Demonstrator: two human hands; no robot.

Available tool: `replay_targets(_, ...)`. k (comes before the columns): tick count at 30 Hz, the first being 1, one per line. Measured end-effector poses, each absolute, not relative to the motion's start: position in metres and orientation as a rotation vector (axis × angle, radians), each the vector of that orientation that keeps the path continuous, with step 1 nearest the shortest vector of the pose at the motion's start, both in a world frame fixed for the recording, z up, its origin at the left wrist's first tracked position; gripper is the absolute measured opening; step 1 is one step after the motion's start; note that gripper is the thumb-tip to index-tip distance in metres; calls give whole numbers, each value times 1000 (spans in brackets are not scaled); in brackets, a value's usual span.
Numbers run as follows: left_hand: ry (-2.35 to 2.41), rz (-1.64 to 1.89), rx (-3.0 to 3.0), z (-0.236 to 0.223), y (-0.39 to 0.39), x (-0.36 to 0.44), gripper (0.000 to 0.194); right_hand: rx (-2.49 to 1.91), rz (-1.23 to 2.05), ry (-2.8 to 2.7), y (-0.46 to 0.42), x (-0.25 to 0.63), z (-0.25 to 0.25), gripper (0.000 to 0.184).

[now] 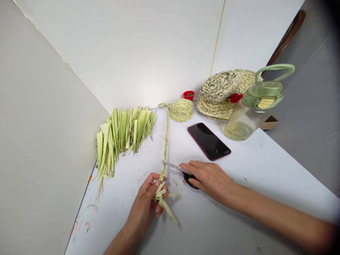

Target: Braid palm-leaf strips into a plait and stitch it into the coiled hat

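My left hand [149,200] is closed on the loose end of a braided palm-leaf cord [165,141], with pale leaf strips sticking out between the fingers. The cord runs away from me across the white table [265,170] to a small coiled roll of braid [181,109]. My right hand [209,177] lies over a pair of scissors [175,167] with black handles; its fingers rest on the handles and the blades point left toward the cord, just above my left hand.
A pile of green leaf strips [122,132] lies at the left near the wall. A dark phone [208,141] lies behind my right hand. A green-lidded water bottle [255,106], stacked woven mats [223,94] and a small red cup [188,95] stand at the back.
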State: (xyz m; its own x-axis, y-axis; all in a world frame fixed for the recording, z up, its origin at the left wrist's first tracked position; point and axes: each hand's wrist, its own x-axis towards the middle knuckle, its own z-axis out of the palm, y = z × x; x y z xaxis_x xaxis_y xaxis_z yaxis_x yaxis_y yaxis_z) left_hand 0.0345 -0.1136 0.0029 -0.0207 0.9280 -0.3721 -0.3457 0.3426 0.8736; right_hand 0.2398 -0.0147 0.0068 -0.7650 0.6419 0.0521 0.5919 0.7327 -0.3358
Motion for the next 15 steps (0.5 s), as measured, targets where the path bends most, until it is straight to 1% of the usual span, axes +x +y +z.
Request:
replay_targets(3, 1130, 1131, 624, 3, -113, 32, 31, -999, 535, -2788, -9, 243, 6, 33)
replay_targets(10, 1106, 1121, 617, 2, -113, 30, 32, -943, 497, -2797, -9, 247, 8, 34)
replay_targets(12, 1169, 1106, 640, 1, -113, 30, 31, -957, 494, -2820, -6, 246, 10, 32)
replay_targets(15, 1385, 1123, 800, -1, -114, 30, 30, -1040, 415, -2795, 2, 246, 14, 32)
